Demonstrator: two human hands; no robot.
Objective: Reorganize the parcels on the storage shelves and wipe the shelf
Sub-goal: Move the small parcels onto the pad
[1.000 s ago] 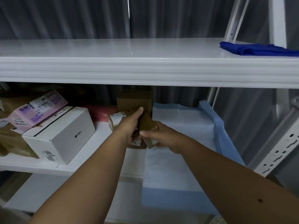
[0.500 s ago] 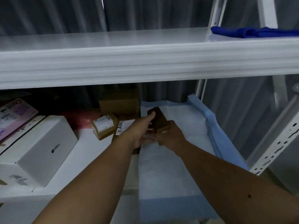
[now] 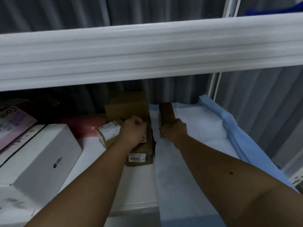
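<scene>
Right hand (image 3: 176, 131) grips a brown parcel (image 3: 166, 114); left hand (image 3: 133, 130) seemingly fisted, empty.

Left hand (image 3: 133, 131) fisted, right hand (image 3: 176, 131) gripping

The upper shelf edge (image 3: 147, 51) looks like smooth, white-painted metal with a soft sheen. The small parcel (image 3: 166, 115) and the labelled parcel (image 3: 139, 159) are matt brown cardboard with white paper labels. The white box (image 3: 41, 158) has a smooth, satin finish. A thin sheet (image 3: 196, 145), white with blue edges, looks papery and slightly creased.
</scene>
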